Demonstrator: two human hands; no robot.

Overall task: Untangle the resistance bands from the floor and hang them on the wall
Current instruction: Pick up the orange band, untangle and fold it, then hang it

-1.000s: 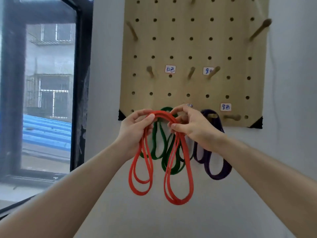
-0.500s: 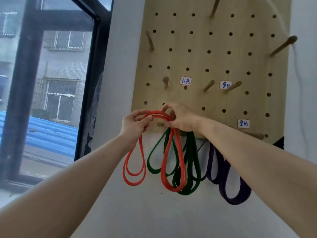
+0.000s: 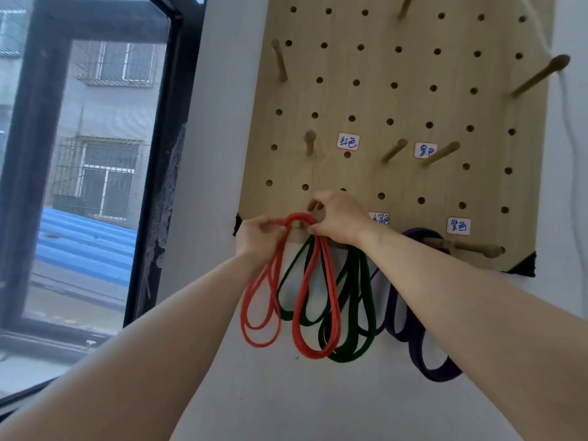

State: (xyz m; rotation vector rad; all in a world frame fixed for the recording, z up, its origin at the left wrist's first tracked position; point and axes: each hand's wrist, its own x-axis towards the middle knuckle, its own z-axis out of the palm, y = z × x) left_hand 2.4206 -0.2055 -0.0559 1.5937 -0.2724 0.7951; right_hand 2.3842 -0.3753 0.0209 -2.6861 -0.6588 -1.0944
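A folded red resistance band [image 3: 313,300] hangs in loops from both my hands, held up against the bottom of the wooden pegboard [image 3: 397,100]. My left hand [image 3: 259,235] pinches its left end. My right hand [image 3: 339,219] grips its right end at the board's lower edge. Behind the red loops a green band [image 3: 353,310] hangs from a peg hidden by my right hand. A purple band [image 3: 410,316] hangs from a low peg [image 3: 474,248] to the right.
Bare wooden pegs stick out of the board, one [image 3: 309,141] just above my hands beside a white label [image 3: 347,141], others [image 3: 440,156] to the right. A dark-framed window [image 3: 159,173] stands at left. White wall lies below the board.
Both hands have carried the red band up and left along the board's bottom edge. My view has moved closer and tilted upward.
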